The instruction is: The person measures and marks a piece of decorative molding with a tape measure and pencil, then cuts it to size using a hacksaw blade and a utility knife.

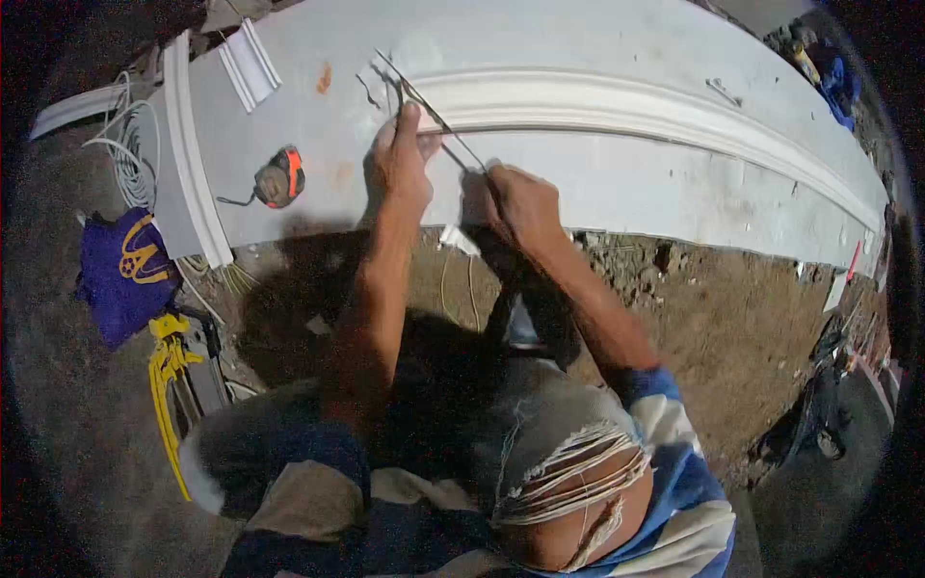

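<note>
My left hand is closed around the near left end of a long white moulding strip, its thumb on top. In my closed right hand is a thin, dark, saw-like tool. Slanting up and left from my fist, the tool crosses the strip's end close to my left thumb. Its handle is hidden in my fingers, and its exact kind is hard to make out. The strip lies lengthwise on a pale grey board. Left of my left hand rests a black and orange tape measure.
Another white strip crosses the board's left end, near a short offcut. Coiled white cable, a purple cloth and a yellow-framed tool lie at left. A small metal piece sits at the board's far side.
</note>
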`<state>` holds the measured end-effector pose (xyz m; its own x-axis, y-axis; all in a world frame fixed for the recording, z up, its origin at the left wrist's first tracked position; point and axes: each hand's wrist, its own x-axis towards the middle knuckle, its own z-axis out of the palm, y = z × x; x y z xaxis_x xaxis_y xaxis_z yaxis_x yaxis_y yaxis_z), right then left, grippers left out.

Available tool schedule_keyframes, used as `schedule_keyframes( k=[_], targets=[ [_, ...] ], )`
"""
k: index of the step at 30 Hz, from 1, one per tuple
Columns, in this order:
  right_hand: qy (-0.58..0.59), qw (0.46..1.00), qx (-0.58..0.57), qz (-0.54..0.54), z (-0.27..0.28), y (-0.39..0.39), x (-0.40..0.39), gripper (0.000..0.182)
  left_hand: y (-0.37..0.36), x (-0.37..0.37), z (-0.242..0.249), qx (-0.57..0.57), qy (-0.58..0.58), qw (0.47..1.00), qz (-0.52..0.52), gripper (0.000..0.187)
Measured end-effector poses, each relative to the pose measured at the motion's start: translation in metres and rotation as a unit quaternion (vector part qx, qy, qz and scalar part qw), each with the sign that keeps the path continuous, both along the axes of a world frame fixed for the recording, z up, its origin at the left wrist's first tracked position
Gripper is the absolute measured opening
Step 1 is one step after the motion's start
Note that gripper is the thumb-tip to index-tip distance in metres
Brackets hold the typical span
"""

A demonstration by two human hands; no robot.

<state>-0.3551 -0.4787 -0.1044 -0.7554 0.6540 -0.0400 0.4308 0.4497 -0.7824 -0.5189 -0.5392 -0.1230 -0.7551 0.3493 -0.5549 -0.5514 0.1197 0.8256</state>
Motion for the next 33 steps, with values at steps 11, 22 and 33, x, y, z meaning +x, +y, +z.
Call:
schedule_keyframes(
  k=[11,22,33],
  targets=[
    [0.016,1.0,0.009,0.015,-0.002,0.005,-0.012,0.013,-0.001,-0.001,0.005,0.001,-0.011,1.0,-0.019,0.056],
    [0.03,0.998,0.056,0.005,-0.019,0.006,-0.028,0.008,0.0,-0.004,-0.007,0.004,-0.015,1.0,0.005,0.057],
    [-0.005,0.998,0.06,0.009,-0.017,0.009,-0.037,0.011,0.009,0.002,-0.001,0.017,-0.009,1.0,0.015,0.062]
  ],
)
